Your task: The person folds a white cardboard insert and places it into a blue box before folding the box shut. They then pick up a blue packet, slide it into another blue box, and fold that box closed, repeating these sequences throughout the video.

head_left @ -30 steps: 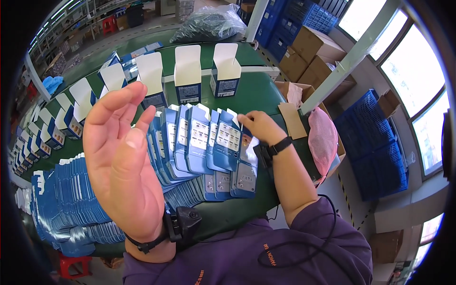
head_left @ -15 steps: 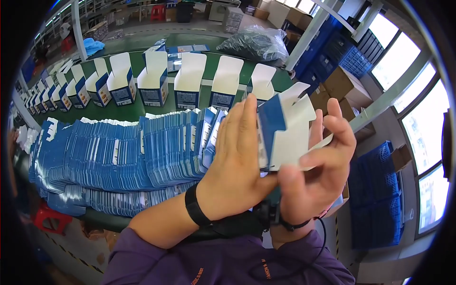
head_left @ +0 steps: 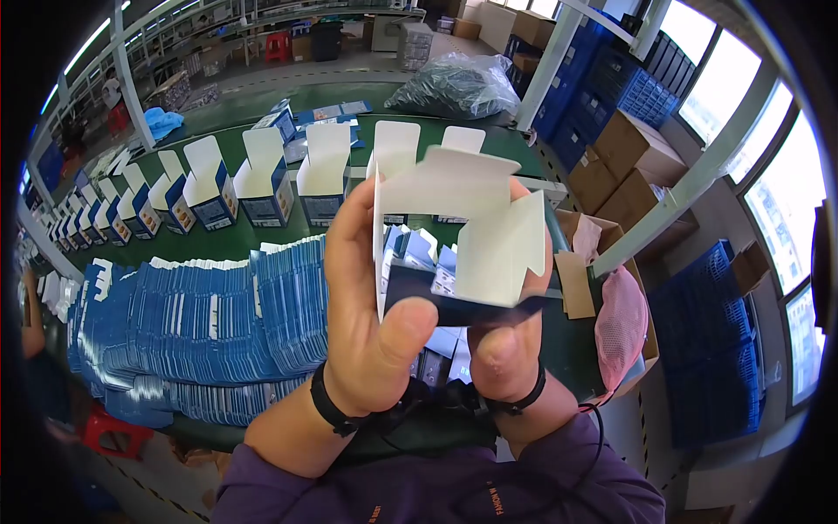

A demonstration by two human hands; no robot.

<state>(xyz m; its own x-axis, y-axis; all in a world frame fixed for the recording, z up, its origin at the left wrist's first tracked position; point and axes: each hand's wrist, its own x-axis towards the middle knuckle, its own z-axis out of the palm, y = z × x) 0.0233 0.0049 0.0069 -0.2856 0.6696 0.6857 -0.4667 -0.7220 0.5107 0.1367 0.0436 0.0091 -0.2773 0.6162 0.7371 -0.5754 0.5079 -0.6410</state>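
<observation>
A small folding carton, blue outside and white inside, is squared out into a tube before my chest. Its flaps stand apart, and through its middle the things below show. My left hand grips its left side, thumb along the near blue edge. On the opposite side my right hand holds it, thumb at the near edge and fingers mostly behind the panel. Left of my hands lie long rows of flat blue cartons, packed on edge. Behind them stands a curved line of erected cartons with raised white lids.
The green bench bears a clear plastic bag of dark contents and a few flat blue cartons. To the right are a pink mesh bag, a brown box, a metal post and blue crates. A red stool stands lower left.
The carton has turned from a slanted, partly flattened shape to a squared tube facing me. Both hands have shifted left and now clasp its opposite sides; my right fingers have closed in.
</observation>
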